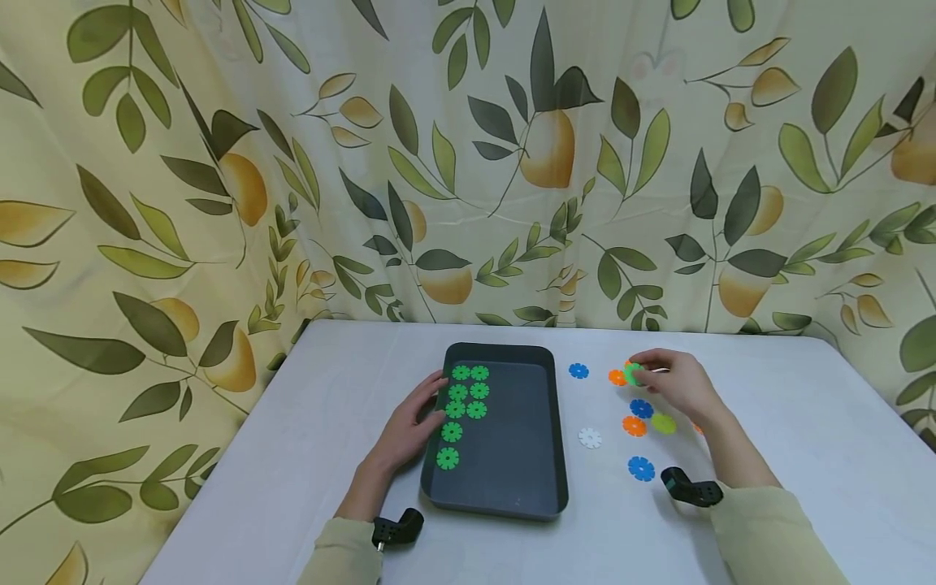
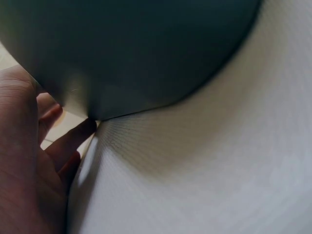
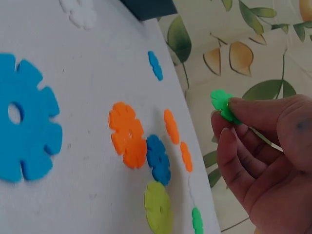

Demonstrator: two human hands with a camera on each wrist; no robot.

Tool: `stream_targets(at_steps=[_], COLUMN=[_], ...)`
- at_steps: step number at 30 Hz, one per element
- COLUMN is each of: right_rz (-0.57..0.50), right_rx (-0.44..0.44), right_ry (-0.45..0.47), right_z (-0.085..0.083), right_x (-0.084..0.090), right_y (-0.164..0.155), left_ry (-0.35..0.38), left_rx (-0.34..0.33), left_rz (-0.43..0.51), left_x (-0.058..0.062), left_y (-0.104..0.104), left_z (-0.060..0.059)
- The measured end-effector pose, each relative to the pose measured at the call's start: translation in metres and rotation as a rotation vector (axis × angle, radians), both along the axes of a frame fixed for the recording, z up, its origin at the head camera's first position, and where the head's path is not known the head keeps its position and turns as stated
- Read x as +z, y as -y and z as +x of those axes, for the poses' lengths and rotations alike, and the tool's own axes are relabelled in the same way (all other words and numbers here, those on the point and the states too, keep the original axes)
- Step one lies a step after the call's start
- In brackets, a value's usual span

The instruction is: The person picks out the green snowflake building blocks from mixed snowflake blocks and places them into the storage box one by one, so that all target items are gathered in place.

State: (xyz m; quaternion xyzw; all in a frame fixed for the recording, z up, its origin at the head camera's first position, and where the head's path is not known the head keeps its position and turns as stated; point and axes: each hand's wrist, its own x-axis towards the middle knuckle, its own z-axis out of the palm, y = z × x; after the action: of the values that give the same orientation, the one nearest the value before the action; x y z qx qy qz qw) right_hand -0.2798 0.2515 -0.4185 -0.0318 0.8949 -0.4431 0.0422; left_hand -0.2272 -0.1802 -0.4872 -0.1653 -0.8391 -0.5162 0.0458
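A person is sitting at a white table (image 1: pixel 790 422) with a dark tray (image 1: pixel 537 455) at its middle. The left hand (image 1: pixel 413 422) is resting against the tray's left rim, fingers straight and relaxed, holding nothing. To the right of the tray, the right hand (image 1: pixel 676 382) is pinching a green flower-shaped disc (image 1: pixel 632 374) between thumb and fingertips, seemingly lifted just off the table, though that is hard to judge. The disc is lying well right of the tray, far nearer the right hand. Eight green discs (image 1: pixel 465 402) are sitting in the tray's left part. Blue, orange, white and yellow-green discs (image 1: pixel 638 424) are lying scattered right of the tray.
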Motion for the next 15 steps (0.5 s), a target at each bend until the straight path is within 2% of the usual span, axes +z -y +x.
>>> stream_targets(at_steps=[15], right_rz=[-0.090], right_rx=[0.059], right_ry=[-0.078], right_z=[-0.002], right_x=[0.007], right_y=[0.035], left_ry=[-0.001], left_rx=[-0.010], left_rz=[0.005], left_x=[0.001], left_y=[0.000], left_z=[0.000])
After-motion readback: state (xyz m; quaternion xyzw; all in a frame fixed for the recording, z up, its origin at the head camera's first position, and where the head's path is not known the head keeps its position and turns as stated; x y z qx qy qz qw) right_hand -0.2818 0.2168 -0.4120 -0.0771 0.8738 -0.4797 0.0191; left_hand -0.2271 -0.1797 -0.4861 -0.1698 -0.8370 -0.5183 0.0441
